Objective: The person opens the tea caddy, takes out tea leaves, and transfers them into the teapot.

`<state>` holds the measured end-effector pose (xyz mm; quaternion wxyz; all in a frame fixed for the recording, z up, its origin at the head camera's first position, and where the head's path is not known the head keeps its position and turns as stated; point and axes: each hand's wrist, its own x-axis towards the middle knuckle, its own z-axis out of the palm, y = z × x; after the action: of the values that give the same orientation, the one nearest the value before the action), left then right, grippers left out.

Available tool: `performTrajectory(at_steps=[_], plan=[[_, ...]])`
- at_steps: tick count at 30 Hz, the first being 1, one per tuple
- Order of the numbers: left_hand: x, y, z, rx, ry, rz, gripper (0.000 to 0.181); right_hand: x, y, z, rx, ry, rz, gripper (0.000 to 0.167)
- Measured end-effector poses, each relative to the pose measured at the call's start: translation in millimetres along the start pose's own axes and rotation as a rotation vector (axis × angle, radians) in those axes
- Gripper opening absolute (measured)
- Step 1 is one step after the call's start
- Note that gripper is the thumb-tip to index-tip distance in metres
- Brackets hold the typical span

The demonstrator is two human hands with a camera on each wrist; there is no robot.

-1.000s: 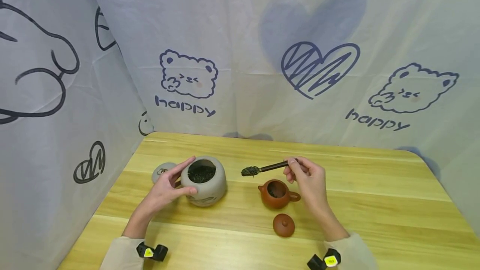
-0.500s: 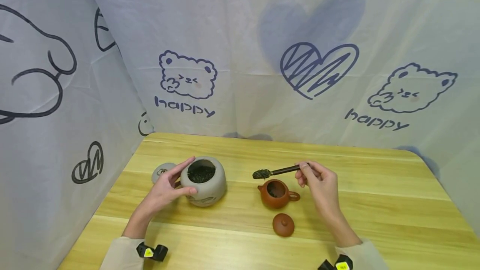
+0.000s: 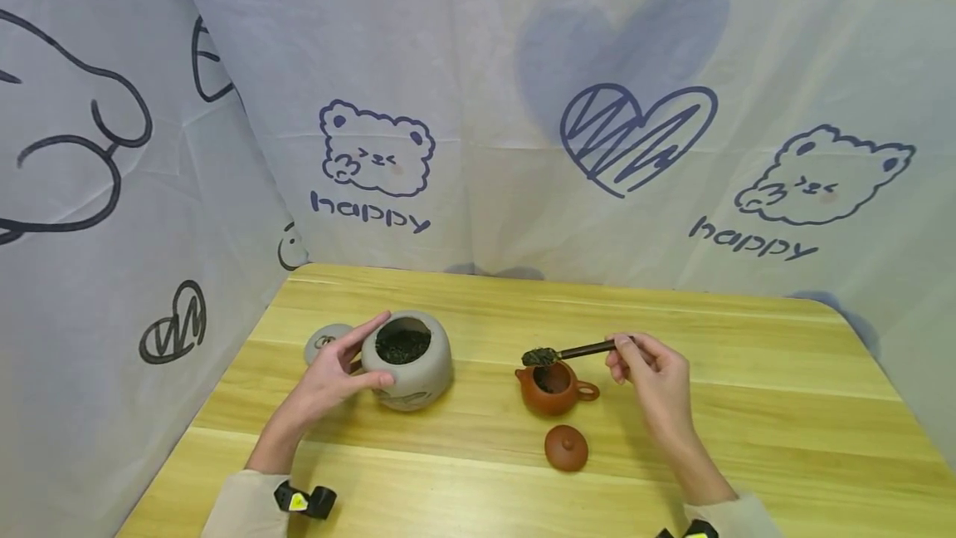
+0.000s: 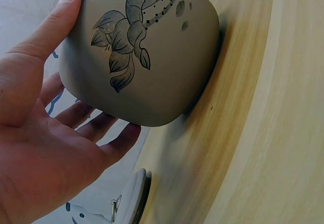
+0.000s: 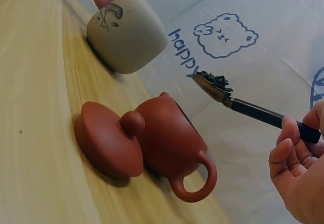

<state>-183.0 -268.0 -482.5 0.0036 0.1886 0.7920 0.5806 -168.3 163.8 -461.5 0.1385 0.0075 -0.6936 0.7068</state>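
My left hand (image 3: pixel 339 376) grips the side of a grey tea jar (image 3: pixel 426 376), thumb and fingers spread round it. Dark tea leaves (image 3: pixel 403 345) lie inside, and the jar's painted flower pattern shows in the left wrist view. My right hand (image 3: pixel 659 380) pinches the dark handle of a tea scoop (image 5: pixel 258 113). Heaped with leaves (image 5: pixel 215 81), its metal bowl is above the rim of a reddish-brown clay teapot (image 3: pixel 545 401). Some dark leaves show within the teapot, which stands uncovered on the table.
The teapot's round lid (image 3: pixel 566 448) lies on the wooden table (image 3: pixel 463 488), just in front of the pot. Behind my left hand is the jar's grey lid (image 3: pixel 323 340), partly hidden. A printed cloth (image 3: pixel 493 214) hangs along the table's back and left side.
My right hand has carried the loaded scoop rightward and a little nearer, from between the jar and teapot to over the teapot. The left hand and jar have stayed put.
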Motion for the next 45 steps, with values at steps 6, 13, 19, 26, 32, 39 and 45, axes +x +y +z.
performTrajectory(at_steps=[6,13,19,26,32,39,45], plan=[[-0.8,-1.4,-0.1,-0.009,-0.003,-0.011,0.084,-0.2,7.7,-6.9,-0.008,0.014,0.009,0.028],[-3.3,-0.4,-1.4,-0.014,-0.001,-0.027,0.084,3.6,15.8,-11.1,-0.022,0.036,0.033,0.026],[-2.1,1.6,-1.6,-0.012,-0.002,-0.021,0.084,5.2,19.1,-15.4,-0.032,0.043,0.043,0.026],[-2.0,1.4,-0.9,-0.004,-0.003,-0.020,0.085,3.7,20.1,-16.8,-0.012,0.007,0.028,0.027],[-2.6,1.5,-0.6,-0.010,-0.001,-0.019,0.085,3.7,22.1,-17.8,-0.010,-0.015,0.015,0.026],[-1.4,0.8,-0.8,-0.007,-0.001,-0.021,0.084,3.1,19.7,-15.2,-0.058,-0.028,-0.010,0.025],[-0.5,1.8,-1.0,-0.010,-0.003,-0.017,0.084,3.4,18.9,-15.9,-0.079,-0.056,-0.043,0.021]])
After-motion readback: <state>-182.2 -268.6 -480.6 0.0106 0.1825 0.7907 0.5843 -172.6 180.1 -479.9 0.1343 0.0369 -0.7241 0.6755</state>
